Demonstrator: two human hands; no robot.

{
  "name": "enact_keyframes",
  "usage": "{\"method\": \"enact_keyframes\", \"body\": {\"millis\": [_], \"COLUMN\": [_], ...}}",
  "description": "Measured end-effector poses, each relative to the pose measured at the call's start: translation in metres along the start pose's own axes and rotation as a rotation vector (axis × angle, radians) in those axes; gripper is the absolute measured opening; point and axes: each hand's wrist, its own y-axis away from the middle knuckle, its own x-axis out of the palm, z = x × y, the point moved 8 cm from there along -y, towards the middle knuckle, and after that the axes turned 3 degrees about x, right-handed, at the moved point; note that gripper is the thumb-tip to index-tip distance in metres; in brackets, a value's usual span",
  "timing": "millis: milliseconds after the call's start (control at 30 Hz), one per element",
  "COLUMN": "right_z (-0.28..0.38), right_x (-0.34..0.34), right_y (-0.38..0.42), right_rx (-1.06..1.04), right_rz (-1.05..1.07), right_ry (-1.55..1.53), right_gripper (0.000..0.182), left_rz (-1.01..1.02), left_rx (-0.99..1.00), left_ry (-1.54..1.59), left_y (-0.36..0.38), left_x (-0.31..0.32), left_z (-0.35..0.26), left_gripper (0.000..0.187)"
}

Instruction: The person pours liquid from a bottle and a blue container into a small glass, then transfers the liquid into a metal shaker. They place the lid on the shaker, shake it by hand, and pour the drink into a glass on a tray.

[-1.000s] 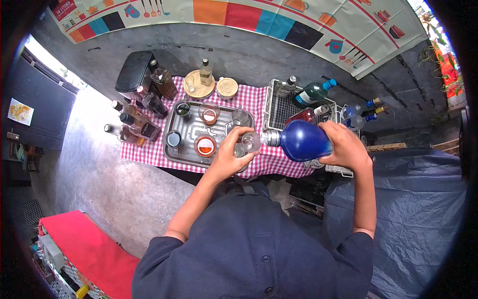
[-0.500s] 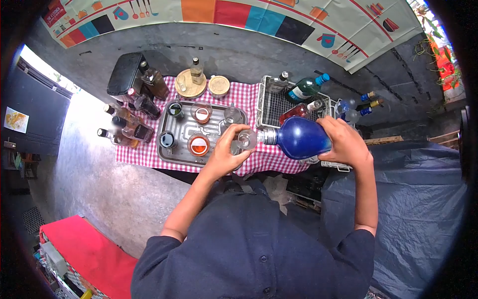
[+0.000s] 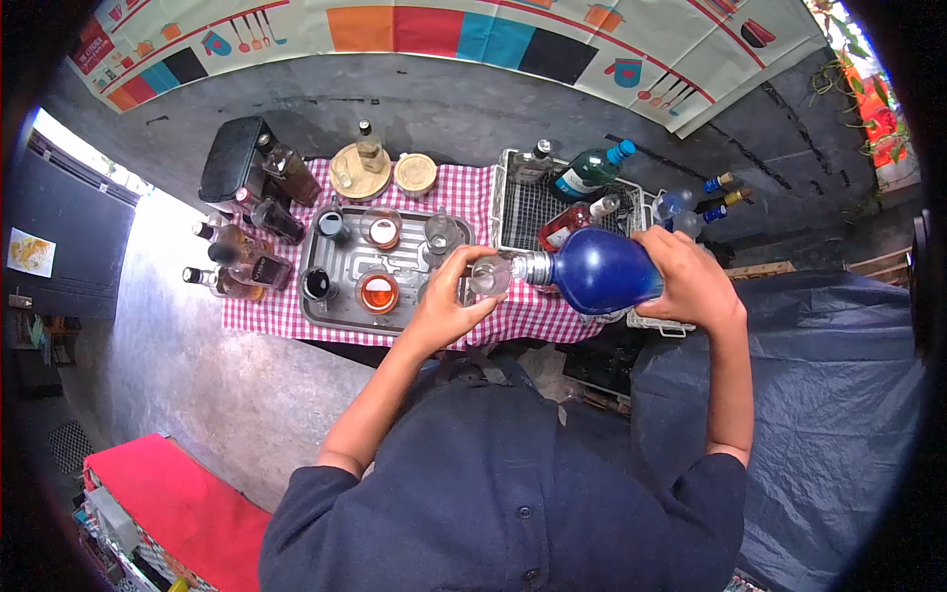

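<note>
My left hand (image 3: 451, 308) is closed around a small clear glass (image 3: 489, 276). Wrapped round the base end of a blue bottle (image 3: 600, 271) is my right hand (image 3: 692, 281). The bottle lies tilted on its side, its clear neck pointing left at the mouth of the glass. Whether liquid is flowing is too small to tell. Left of my hands, a grey ribbed tray (image 3: 347, 259) holds several glasses, among them one with amber liquid (image 3: 378, 292) and one with dark liquid (image 3: 317, 284).
Several bottles (image 3: 258, 266) stand at the left end of the checkered cloth (image 3: 266, 318). Behind the tray are two round wooden boards (image 3: 415, 174). A wire basket (image 3: 505, 202) with bottles, including a green one (image 3: 590, 175), is at the back right.
The view has shifted slightly, so the tray and the bottles on the table appear a little further left and lower. Both hands keep their hold on the glass and the blue bottle.
</note>
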Motion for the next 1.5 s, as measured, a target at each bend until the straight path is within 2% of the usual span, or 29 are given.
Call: {"method": "enact_keyframes", "body": {"millis": [433, 733, 1267, 1367, 1500], "right_z": [-0.052, -0.086, -0.128, -0.133, -0.14], "right_x": [-0.01, -0.016, -0.014, -0.016, -0.015], "right_y": [0.014, 0.026, 0.038, 0.039, 0.04], "right_rx": [-0.073, -0.046, -0.128, -0.134, -0.116], "right_rz": [0.003, 0.009, -0.024, -0.015, 0.003], "right_ry": [0.018, 0.04, 0.043, 0.046, 0.045], "right_gripper": [0.067, 0.067, 0.065, 0.066, 0.066], "left_rz": [-0.014, -0.016, 0.0, -0.014, -0.017], "left_rx": [-0.06, -0.09, -0.17, -0.152, -0.108], "left_ry": [0.053, 0.165, 0.042, 0.106, 0.001], "left_y": [-0.014, -0.019, -0.027, -0.026, -0.033], "left_x": [0.053, 0.092, 0.137, 0.146, 0.151], "left_z": [0.013, 0.037, 0.073, 0.081, 0.058], "left_gripper": [0.055, 0.057, 0.056, 0.056, 0.056]}}
